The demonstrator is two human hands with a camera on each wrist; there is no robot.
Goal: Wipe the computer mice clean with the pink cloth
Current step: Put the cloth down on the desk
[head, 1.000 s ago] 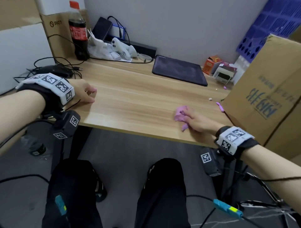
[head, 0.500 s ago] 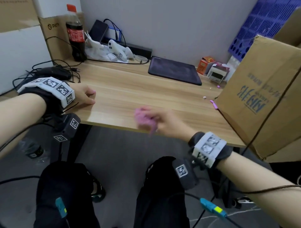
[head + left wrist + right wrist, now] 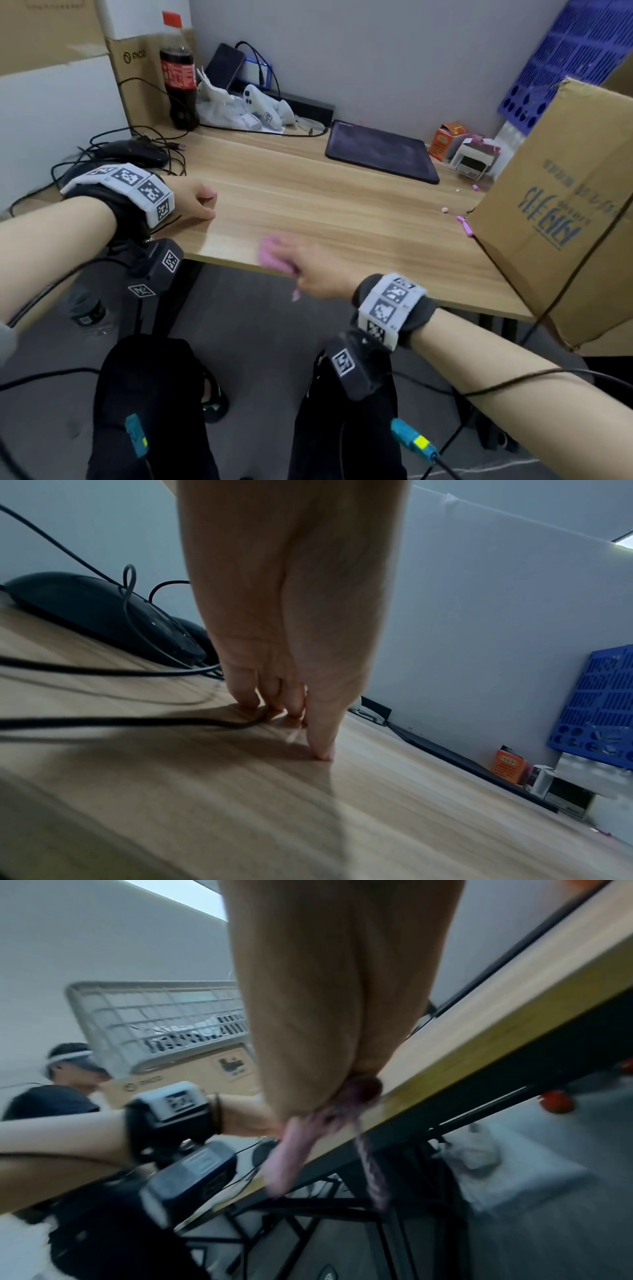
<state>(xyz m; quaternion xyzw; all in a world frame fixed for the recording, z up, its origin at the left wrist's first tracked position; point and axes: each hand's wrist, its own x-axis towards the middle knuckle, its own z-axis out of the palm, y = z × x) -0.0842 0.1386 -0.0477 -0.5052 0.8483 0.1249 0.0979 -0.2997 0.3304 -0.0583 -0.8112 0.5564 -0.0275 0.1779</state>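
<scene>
One hand, the right hand (image 3: pixel 318 274), now grips the pink cloth (image 3: pixel 274 255) at the table's (image 3: pixel 308 205) near edge, carried leftward toward the black mice (image 3: pixel 137 156); left hand (image 3: pixel 191 205) rests loosely curled, empty; wiping not started.

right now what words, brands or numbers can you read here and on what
"PICO": brown cardboard box behind the cola bottle.
Red cola bottle label: white writing, not legible.
Big tilted cardboard carton: blue characters upside down, unreadable.
Small orange box: print too small.
Wrist bands: square codes only.
</scene>
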